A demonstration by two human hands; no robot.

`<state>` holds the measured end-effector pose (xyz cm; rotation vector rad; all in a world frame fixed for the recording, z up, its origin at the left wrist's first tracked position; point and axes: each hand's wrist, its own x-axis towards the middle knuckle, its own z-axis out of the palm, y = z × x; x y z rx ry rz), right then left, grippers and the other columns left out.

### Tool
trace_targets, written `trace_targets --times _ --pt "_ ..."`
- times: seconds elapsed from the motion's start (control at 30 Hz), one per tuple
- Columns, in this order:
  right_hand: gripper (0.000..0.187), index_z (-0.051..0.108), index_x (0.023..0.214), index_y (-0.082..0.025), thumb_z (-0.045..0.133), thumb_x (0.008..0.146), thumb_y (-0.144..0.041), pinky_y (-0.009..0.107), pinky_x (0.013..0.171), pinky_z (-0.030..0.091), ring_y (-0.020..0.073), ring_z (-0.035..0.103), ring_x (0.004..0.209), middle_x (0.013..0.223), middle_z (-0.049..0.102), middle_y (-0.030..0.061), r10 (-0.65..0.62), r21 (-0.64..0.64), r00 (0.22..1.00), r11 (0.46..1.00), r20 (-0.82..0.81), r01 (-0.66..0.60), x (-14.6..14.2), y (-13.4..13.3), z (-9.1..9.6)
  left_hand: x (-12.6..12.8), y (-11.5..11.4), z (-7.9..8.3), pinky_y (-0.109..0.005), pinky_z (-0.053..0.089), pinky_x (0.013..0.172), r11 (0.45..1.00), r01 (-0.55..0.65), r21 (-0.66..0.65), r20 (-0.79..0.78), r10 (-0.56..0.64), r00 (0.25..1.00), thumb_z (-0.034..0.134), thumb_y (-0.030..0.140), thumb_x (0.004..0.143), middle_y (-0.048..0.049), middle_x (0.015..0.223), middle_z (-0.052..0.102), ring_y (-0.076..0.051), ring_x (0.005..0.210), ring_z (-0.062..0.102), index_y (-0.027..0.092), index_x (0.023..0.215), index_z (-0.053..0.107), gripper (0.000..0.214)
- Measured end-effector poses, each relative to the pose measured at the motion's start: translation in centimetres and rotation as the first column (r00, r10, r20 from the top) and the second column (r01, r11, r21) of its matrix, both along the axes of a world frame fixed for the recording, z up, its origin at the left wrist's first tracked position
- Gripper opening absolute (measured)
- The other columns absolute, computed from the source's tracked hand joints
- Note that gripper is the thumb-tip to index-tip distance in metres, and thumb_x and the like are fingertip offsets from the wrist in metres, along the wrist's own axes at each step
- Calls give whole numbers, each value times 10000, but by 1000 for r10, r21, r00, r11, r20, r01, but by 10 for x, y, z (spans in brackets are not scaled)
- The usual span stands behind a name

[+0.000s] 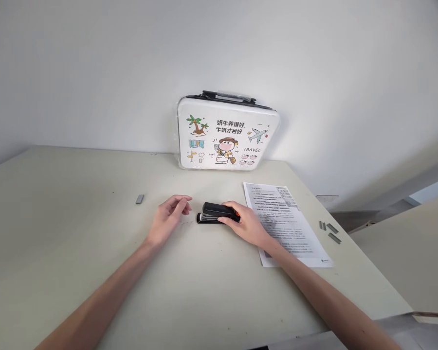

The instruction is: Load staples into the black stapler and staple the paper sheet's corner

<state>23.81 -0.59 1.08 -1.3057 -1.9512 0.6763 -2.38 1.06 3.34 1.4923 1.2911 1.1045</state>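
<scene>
A black stapler (213,212) lies on the table with its front end toward the left. My right hand (246,224) is closed around its rear part, thumb low on the near side and fingers over the top. A bit of orange shows by the fingers. Just left of the stapler's front end, my left hand (170,215) hovers over or rests on the table, fingers loosely bent and nothing visible in them. It does not touch the stapler. Tiny specks lie on the table below its fingertips. A printed sheet of paper (277,226) lies partly behind my right wrist.
At the back, a white case (204,114) with cartoon prints and a black handle leans against the wall. A small grey strip (139,199), perhaps staples, lies at the left. Several similar strips (335,238) lie near the table's (95,218) right edge.
</scene>
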Motion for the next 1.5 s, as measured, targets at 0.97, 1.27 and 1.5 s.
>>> trace_targets --times 0.97,1.27,1.5 --pt "402 685 1112 -248 341 1122 -455 364 889 541 221 703 988 1087 762 50 -46 -55 994 998 -97 41 1 -10 4 4 4 -3 -347 537 891 997 4 -78 8 -4 1000 604 544 957 -37 865 677 -212 869 651 225 1026 735 352" --pt "396 657 1095 -259 312 1132 -450 400 893 509 240 689 973 1101 749 63 -214 -25 975 977 -62 213 5 -9 -9 5 4 -8 -336 478 838 992 -86 -98 107 96 990 621 466 968 -25 840 637 -198 840 597 228 983 738 265" --pt "394 664 1059 -256 309 1135 -411 446 938 496 267 652 1035 1068 747 74 -204 82 979 976 12 203 7 -9 -12 -1 10 -23 -325 468 864 966 -257 -21 259 253 932 614 433 990 -34 951 640 -191 878 573 238 970 720 223"
